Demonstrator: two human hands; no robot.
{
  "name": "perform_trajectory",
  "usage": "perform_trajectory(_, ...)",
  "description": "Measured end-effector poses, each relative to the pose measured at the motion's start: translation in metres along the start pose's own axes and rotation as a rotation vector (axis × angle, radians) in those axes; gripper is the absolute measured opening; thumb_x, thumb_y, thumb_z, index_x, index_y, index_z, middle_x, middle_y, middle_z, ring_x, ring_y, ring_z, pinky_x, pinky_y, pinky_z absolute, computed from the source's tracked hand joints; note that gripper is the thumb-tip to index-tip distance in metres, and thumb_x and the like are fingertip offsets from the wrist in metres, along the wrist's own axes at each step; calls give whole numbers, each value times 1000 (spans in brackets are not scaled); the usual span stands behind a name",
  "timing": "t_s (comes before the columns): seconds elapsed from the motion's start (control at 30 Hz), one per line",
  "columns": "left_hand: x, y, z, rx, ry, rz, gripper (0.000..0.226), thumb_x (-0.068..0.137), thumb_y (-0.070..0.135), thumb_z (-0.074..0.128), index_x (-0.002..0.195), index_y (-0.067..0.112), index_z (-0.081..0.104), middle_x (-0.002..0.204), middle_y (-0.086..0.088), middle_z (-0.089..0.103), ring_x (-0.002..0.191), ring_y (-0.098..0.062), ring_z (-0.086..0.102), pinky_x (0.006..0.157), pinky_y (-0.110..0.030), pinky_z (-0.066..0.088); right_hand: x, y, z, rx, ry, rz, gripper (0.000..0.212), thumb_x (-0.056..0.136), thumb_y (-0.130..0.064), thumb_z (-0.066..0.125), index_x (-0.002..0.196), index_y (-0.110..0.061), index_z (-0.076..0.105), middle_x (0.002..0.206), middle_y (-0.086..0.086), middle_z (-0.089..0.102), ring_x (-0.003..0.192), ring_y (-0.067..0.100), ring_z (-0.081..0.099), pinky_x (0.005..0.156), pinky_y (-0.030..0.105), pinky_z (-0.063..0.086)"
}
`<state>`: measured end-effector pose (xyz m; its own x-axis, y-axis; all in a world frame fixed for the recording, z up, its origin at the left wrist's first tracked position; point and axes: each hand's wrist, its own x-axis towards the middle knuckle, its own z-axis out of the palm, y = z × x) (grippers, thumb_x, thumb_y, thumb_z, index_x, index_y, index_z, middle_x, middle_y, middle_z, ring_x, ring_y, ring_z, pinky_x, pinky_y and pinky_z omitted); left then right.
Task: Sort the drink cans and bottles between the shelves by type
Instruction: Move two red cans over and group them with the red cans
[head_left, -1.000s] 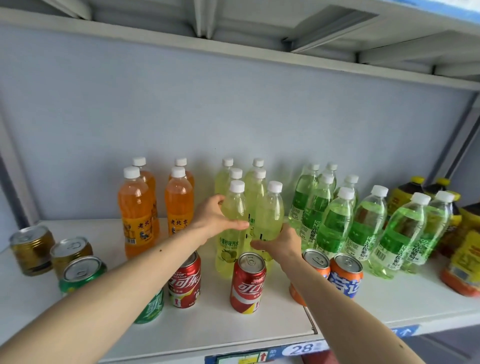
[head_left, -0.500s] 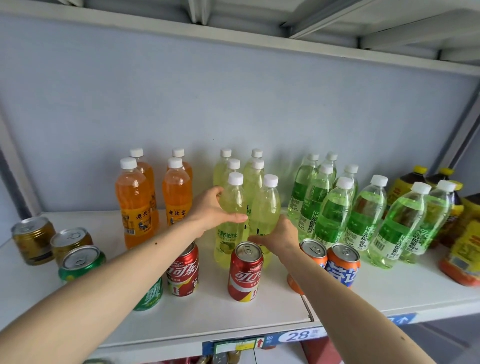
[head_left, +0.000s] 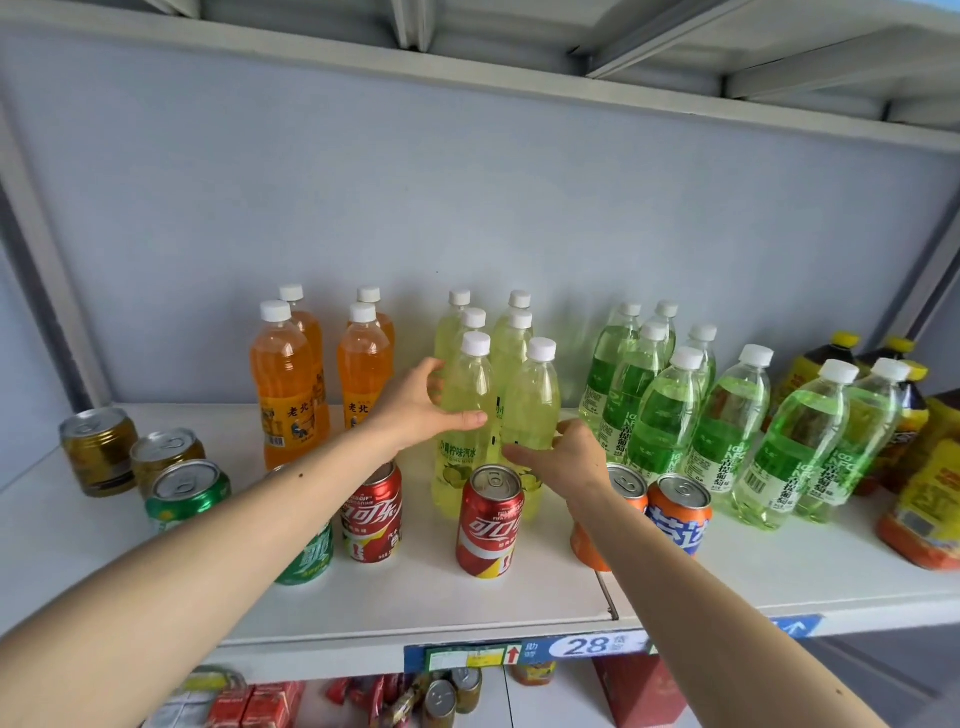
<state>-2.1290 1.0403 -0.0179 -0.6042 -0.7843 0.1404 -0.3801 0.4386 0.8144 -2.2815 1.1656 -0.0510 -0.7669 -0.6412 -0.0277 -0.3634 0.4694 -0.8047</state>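
1. White shelving (head_left: 519, 603) fills our view, backed by a pale grey panel (head_left: 467, 197), with another shelf overhead.
2. We reach both bare arms toward the middle of the shelf, where a cluster of pale yellow lemon soda bottles (head_left: 511, 332) stands upright with white caps.
3. Our left hand (head_left: 415, 410) wraps around the front left yellow bottle (head_left: 467, 415), thumb across its front and fingers curled behind it.
4. Our right hand (head_left: 563, 457) grips the front right yellow bottle (head_left: 532, 400) low on its body, fingers closed around it.
5. Both held bottles stand upright, side by side; whether their bases touch the shelf is hidden by the can in front.
6. Four orange soda bottles (head_left: 285, 384) stand to the left of the yellow group, and bright green bottles (head_left: 670, 410) stand to the right.
7. Dark tea bottles (head_left: 831, 358) with yellow caps sit at the far right.
8. Along the front stand two red cola cans (head_left: 488, 519), green cans (head_left: 184, 488), gold cans (head_left: 98, 449) at the far left, and orange cans (head_left: 678, 514) partly behind our right forearm.
9. A blue price strip (head_left: 582, 646) on the shelf edge reads 28.
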Motion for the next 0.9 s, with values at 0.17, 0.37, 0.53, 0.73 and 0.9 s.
perform_trajectory(0.17,-18,-13,-17,-8,7,1,103,60,43,89,145,18,38,141,-3,53,125,-20,53,107,-40,43,-19,0,-6,49,-10,-41,73,76,-44,81,127,-5,45,111,5,57,94,20,54,74,30,43)
perform_trajectory(0.37,-44,-34,-50,205,-181,-17,103,56,49,89,143,19,42,143,-2,53,127,-19,51,104,-37,43,-49,3,2,103,32,-65,83,80,-57,71,138,-5,42,135,10,55,121,25,54,90,33,44)
perform_trajectory(0.53,-52,-45,-68,403,-314,-51,115,43,63,87,142,20,46,142,1,53,125,-21,53,103,-42,46,-74,13,19,114,42,-37,92,66,-66,77,131,-8,47,127,7,57,115,23,55,91,33,46)
perform_trajectory(0.73,-46,-56,-66,481,-408,-28,81,52,32,95,123,17,59,124,-2,66,106,-21,63,90,-41,55,-82,27,46,53,-29,5,90,54,-43,93,127,-16,49,120,1,63,100,15,57,88,28,48)
perform_trajectory(0.9,-42,-57,-60,522,-374,26,80,53,32,95,123,16,59,122,-2,66,104,-22,64,85,-38,56,-78,30,57,33,25,-7,82,51,-34,95,121,-18,57,114,2,69,104,20,63,90,33,52)
